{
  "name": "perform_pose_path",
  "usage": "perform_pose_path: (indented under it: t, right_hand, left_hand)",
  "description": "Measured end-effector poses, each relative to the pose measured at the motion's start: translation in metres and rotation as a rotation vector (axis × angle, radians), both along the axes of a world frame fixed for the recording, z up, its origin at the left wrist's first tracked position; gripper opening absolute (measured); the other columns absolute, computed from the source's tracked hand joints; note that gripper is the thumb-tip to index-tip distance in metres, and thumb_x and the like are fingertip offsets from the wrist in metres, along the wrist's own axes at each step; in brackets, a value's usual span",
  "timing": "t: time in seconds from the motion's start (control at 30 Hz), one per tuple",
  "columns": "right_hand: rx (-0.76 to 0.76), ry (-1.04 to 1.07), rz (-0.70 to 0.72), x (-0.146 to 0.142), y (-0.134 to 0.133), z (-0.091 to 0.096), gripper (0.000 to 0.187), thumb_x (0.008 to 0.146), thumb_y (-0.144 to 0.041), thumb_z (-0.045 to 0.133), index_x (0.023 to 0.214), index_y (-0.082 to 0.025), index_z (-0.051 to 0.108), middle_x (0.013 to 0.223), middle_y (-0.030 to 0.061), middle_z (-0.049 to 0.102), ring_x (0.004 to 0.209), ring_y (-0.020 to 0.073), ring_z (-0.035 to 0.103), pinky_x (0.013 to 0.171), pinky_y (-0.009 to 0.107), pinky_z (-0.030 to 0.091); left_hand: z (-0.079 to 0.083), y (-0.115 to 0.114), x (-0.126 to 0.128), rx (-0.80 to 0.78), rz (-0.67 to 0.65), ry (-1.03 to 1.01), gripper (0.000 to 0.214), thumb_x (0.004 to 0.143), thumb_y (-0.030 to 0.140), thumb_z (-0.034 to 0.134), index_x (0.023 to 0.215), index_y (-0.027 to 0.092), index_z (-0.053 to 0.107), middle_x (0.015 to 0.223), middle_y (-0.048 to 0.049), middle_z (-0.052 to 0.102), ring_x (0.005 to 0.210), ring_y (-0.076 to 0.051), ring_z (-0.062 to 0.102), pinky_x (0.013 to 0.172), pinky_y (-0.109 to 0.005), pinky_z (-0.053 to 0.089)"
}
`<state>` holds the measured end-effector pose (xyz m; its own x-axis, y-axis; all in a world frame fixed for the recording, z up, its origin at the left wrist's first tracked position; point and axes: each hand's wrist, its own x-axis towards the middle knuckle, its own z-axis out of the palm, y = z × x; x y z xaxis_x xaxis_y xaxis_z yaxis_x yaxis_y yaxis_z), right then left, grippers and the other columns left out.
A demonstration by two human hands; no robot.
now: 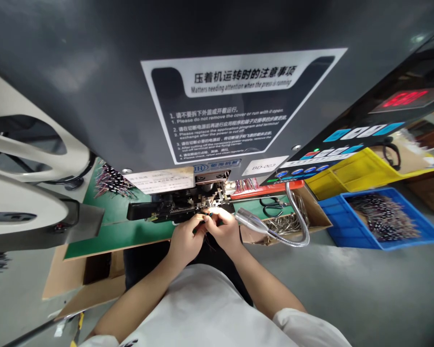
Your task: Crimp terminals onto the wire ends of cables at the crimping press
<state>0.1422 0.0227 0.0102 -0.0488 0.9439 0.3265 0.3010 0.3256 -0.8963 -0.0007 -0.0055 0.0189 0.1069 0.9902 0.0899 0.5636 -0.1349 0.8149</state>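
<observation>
Both hands meet in front of the crimping press's die area (204, 202), fingertips close to its metal parts. My left hand (185, 238) is closed in a pinch on thin wires (210, 243), whose dark strands hang below the fingers. Pinching at the same spot, my right hand (224, 232) touches the left fingertips. The wire ends are tiny and mostly covered by the fingers. Just right of my right hand is the lamp head (251, 220) on a bendable metal neck.
A grey press housing (112, 96) looms overhead. Wire bundles lie on the green table (130, 233) at left. To the right are black-handled scissors (272, 206), a red tray (267, 189), a cardboard box (320, 217) of metal strip and a blue bin (334, 224) of wires.
</observation>
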Motion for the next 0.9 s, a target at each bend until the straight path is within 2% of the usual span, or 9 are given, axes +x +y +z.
perform_pose_path:
  t: [0.17, 0.6, 0.77, 0.9]
  right_hand:
    - [0.003, 0.015, -0.003, -0.0014, 0.0019, -0.0001, 0.009, 0.085, -0.025, 0.062, 0.083, -0.018, 0.067, 0.055, -0.005, 0.047, 0.048, 0.0109, 0.044, 0.048, 0.025, 0.038]
    - [-0.024, 0.031, -0.002, -0.0034, 0.0004, 0.0011, 0.01, 0.087, -0.026, 0.061, 0.085, -0.017, 0.067, 0.057, -0.0052, 0.047, 0.049, 0.0109, 0.045, 0.048, 0.024, 0.036]
    - [-0.07, 0.018, -0.053, -0.0026, -0.0011, -0.0006, 0.025, 0.084, -0.03, 0.064, 0.064, -0.019, 0.052, 0.054, -0.006, 0.041, 0.048, 0.0096, 0.04, 0.049, 0.025, 0.035]
    - [-0.162, 0.05, -0.02, -0.0023, -0.0009, 0.0031, 0.012, 0.081, -0.029, 0.061, 0.076, -0.019, 0.06, 0.053, -0.0074, 0.038, 0.045, 0.0094, 0.036, 0.046, 0.024, 0.034]
  left_hand:
    - [-0.0016, -0.0002, -0.0002, 0.009, 0.002, -0.016, 0.016, 0.097, 0.026, 0.053, 0.105, 0.024, 0.066, 0.106, -0.0037, 0.076, 0.095, -0.02, 0.073, 0.078, -0.026, 0.051]
    - [-0.0034, 0.0014, 0.0016, -0.022, 0.033, 0.018, 0.017, 0.096, 0.025, 0.052, 0.108, 0.026, 0.064, 0.104, -0.0031, 0.076, 0.094, -0.021, 0.073, 0.077, -0.026, 0.052]
    - [-0.0049, -0.0003, 0.0013, 0.009, 0.014, -0.001, 0.015, 0.096, 0.023, 0.052, 0.104, 0.024, 0.065, 0.102, -0.0035, 0.076, 0.094, -0.02, 0.072, 0.079, -0.025, 0.051]
    - [-0.0023, -0.0006, 0.0015, -0.009, -0.004, 0.02, 0.014, 0.096, 0.024, 0.053, 0.103, 0.024, 0.065, 0.098, -0.0035, 0.076, 0.09, -0.019, 0.072, 0.075, -0.024, 0.05]
